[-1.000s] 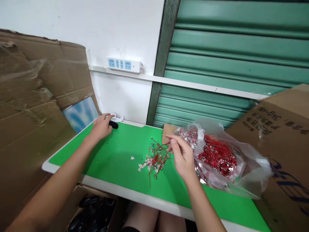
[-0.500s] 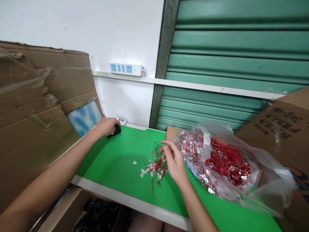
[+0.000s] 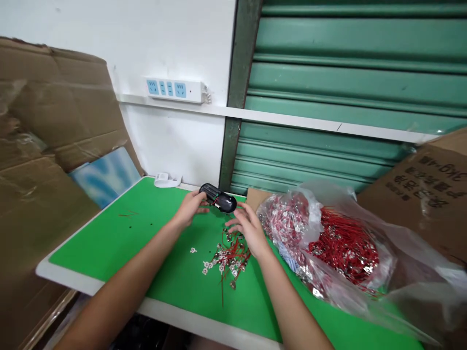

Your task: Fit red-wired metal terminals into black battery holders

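Just beyond the loose pile of silvery metal tabs with red wires (image 3: 231, 257), the left hand (image 3: 188, 210) pinches an oval, glossy black plastic casing (image 3: 226, 203) at the end farther from that pile. The right hand (image 3: 251, 229) curls loosely at the nearer end; whether it grips, I cannot tell. Holding only the rim should spare the casing's inner parts, too small to make out; its underside is hidden.

Behind the far edge of the worktop (image 3: 120, 248) stand a white wall (image 3: 175, 39) and a green ribbed shutter (image 3: 346, 43), crossed by a pale rail (image 3: 284, 119) with a socket strip (image 3: 195, 92) along it. Brown cardboard (image 3: 73, 107) flanks the left edge, a printed carton (image 3: 401, 170) the right.
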Demonstrator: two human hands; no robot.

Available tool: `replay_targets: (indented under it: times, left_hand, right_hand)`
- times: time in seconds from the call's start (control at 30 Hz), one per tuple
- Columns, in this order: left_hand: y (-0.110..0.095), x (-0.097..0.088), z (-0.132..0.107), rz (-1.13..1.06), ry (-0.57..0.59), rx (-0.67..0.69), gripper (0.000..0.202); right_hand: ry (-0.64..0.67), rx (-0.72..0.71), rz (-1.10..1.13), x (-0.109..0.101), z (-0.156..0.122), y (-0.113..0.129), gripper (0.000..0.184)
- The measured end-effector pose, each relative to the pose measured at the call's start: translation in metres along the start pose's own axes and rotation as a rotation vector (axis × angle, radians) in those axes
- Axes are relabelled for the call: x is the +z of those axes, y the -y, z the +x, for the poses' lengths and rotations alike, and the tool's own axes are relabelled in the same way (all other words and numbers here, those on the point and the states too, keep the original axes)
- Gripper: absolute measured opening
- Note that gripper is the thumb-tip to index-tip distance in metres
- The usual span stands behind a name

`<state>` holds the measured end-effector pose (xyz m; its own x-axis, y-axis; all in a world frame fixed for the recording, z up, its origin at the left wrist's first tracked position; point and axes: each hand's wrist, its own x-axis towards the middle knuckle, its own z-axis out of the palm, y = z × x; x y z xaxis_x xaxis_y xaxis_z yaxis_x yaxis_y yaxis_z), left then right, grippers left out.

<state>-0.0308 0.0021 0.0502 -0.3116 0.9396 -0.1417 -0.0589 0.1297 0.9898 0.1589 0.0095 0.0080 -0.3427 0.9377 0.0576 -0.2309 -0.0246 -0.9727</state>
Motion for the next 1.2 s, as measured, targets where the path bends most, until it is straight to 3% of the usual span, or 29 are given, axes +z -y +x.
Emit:
replay_targets:
  times: [0.13, 0.33, 0.5, 0.6, 0.73, 0.83, 0.93, 1.03, 1.2]
  left_hand:
    - [0.016, 0.007, -0.009, -0.103, 0.117, -0.066, 0.041]
    - [0.032, 0.014, -0.020, -0.028, 0.288, -0.007, 0.079]
    - [0.035, 0.018, -0.027, 0.041, 0.541, -0.021, 0.076]
    - [0.033, 0.019, -0.029, -0.029, 0.486, -0.050, 0.077]
    - [0.031, 0.019, -0.028, -0.193, 0.305, 0.009, 0.067]
    - [0.031, 0.019, -0.028, -0.241, 0.245, 0.027, 0.065]
    - [0.030, 0.018, -0.029, -0.243, 0.276, 0.042, 0.068]
    - [0.030, 0.015, -0.029, -0.263, 0.368, 0.029, 0.066]
    - [0.031, 0.005, -0.025, -0.334, 0.517, -0.137, 0.049]
  right_hand:
    - [-0.150, -0.022, 0.118, -0.001, 0.000, 0.000, 0.052]
    - [-0.255, -0.046, 0.189, 0.000, 0.001, 0.001, 0.059]
    - [-0.253, -0.027, 0.190, -0.003, 0.000, 0.003, 0.057]
    - [-0.199, -0.046, 0.192, -0.004, -0.003, 0.007, 0.052]
    - [-0.117, -0.063, -0.033, 0.000, -0.007, 0.005, 0.047]
    - [-0.033, -0.030, -0.124, 0.004, -0.008, 0.001, 0.045]
    - [-0.043, 0.003, -0.047, 0.006, -0.007, 0.001, 0.046]
    - [-0.168, -0.005, 0.073, 0.002, -0.005, 0.007, 0.048]
    - [-0.296, -0.015, 0.185, -0.009, -0.005, 0.016, 0.047]
